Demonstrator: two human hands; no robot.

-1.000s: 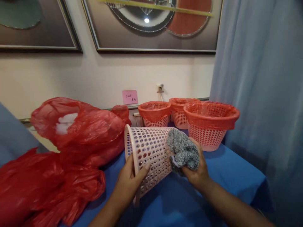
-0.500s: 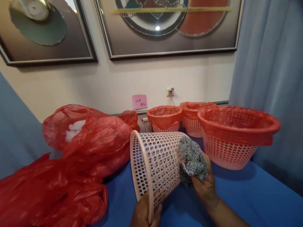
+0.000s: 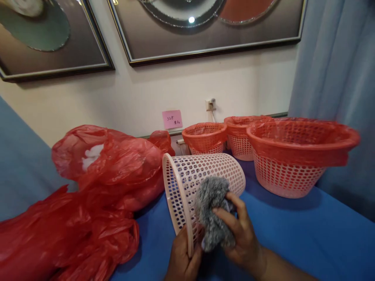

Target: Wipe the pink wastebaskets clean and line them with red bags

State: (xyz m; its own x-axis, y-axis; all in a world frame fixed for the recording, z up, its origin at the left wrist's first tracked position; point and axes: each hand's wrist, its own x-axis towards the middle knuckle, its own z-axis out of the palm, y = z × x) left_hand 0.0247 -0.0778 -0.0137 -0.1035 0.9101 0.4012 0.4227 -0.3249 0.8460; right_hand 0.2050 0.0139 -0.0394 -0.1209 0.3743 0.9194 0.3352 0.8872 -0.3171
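Note:
A pale pink perforated plastic wastebasket [image 3: 216,168] lies tipped on its side, its open mouth facing left. My left hand [image 3: 185,253] grips the lower part of its rim, with the thumb and fingers on either side of the edge. In my right hand [image 3: 243,234] is a bunched grey speckled cloth [image 3: 213,207], pressed against the outer side of the wastebasket close to the rim. Part of my left fingers is hidden behind the rim and the cloth.
Red plastic bags [image 3: 123,168] are heaped on the left, one with something white inside. Behind stand a small basket [image 3: 205,136], another basket [image 3: 241,144] and a wide basket [image 3: 290,171], all lined with red bags. A blue cover [image 3: 293,230] spreads over the table.
My right hand has moved the cloth left along the wastebasket's side, from its base end towards the rim. My left hand keeps its hold. The view has tilted down slightly.

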